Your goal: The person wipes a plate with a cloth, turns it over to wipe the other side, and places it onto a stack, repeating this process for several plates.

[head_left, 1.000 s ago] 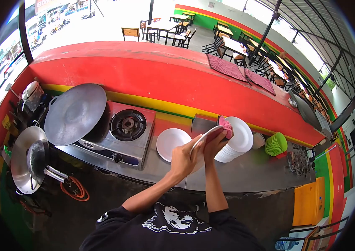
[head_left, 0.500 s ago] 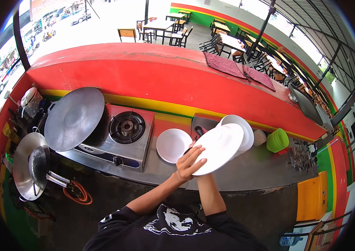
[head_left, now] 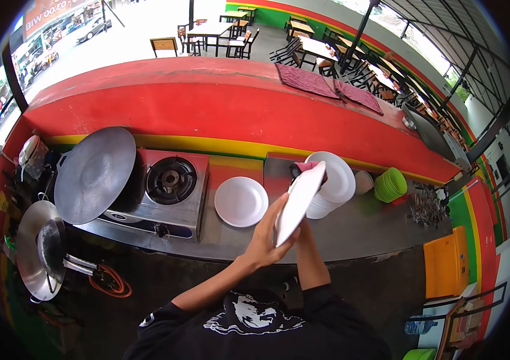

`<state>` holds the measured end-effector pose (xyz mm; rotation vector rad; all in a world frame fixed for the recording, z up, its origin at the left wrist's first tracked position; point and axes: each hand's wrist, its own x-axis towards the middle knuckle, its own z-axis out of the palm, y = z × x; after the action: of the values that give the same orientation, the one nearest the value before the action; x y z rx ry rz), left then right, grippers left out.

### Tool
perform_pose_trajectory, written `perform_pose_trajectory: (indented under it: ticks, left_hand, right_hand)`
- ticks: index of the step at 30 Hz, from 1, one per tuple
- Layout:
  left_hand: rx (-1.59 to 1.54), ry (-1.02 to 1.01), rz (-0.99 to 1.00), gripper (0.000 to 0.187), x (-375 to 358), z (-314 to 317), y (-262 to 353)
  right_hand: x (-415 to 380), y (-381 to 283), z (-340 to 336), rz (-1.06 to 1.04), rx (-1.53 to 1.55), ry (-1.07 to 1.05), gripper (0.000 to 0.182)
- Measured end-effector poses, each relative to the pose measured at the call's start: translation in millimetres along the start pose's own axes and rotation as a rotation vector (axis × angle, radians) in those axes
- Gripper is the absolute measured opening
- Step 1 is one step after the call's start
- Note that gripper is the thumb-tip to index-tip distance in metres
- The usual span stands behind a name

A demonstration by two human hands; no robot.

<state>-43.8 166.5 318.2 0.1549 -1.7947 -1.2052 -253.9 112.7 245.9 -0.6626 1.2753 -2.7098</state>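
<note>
A white plate [head_left: 298, 204], tilted nearly edge-on, is held up above the counter. My left hand [head_left: 268, 237] grips it by its near-left side, fingers closed on the rim. My right hand [head_left: 304, 229] reaches behind the plate, which hides most of its fingers. A dark pink and black cloth [head_left: 310, 167] shows past the plate's far edge, held up on the right hand's side. Beyond it stands a stack of white plates [head_left: 334, 177]. Left of my hands, a single white plate [head_left: 241, 201] lies on the steel counter [head_left: 363, 234].
A gas stove [head_left: 171, 198] and a big dark wok lid [head_left: 94, 174] stand left. Green bowls [head_left: 390, 185] and a pile of cutlery [head_left: 428, 210] lie right. A red wall [head_left: 195, 108] borders the back. Metal woks [head_left: 30, 258] hang or rest at far left.
The held plate has turned from showing its broad face to nearly edge-on. More of the cloth shows behind it. The view has shifted slightly to the right.
</note>
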Motion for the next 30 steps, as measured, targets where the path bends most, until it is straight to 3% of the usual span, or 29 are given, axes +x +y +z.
perform_pose_trajectory:
  ticks: [2,4,6,9,13,16,17,21,25,28,30]
  left_hand:
    - [-0.221,0.05,-0.26,0.066,8,-1,16]
    - [-0.288,0.006,-0.404,0.058,18,-14,19]
    - [0.054,0.003,-0.226,0.054,27,-22,30]
    - [0.143,-0.009,-0.278,0.042,34,-27,35]
    - [0.229,0.019,-0.203,0.032,41,-33,36]
    - [0.258,0.02,-0.233,0.031,41,-35,46]
    - [0.265,0.029,-0.245,0.032,40,-33,49]
    - [0.251,0.113,-0.164,0.034,36,-30,56]
    - [0.35,0.242,0.062,0.036,35,-25,53]
    - [0.418,0.353,0.272,0.034,35,-16,44]
    - [0.454,0.401,0.393,0.031,34,-10,25]
  right_hand:
    - [5,-32,14,-0.25,-0.251,-0.058,0.034]
    - [0,-65,31,-0.32,-0.322,-0.117,0.033]
    - [5,-67,31,-0.511,-0.322,-0.179,0.031]
    - [9,-82,32,-0.793,-0.463,-0.339,0.039]
    - [3,-93,44,-0.978,-0.49,-0.361,0.053]
    - [1,-100,50,-0.99,-0.473,-0.388,0.057]
    - [3,-92,42,-0.95,-0.506,-0.413,0.058]
    - [-12,-73,61,-0.7,-0.289,-0.082,0.054]
    - [-39,-96,75,-0.018,-0.134,0.021,0.052]
    - [-45,-74,65,0.36,-0.123,0.046,0.053]
    - [-64,-55,60,0.468,0.113,-0.02,0.053]
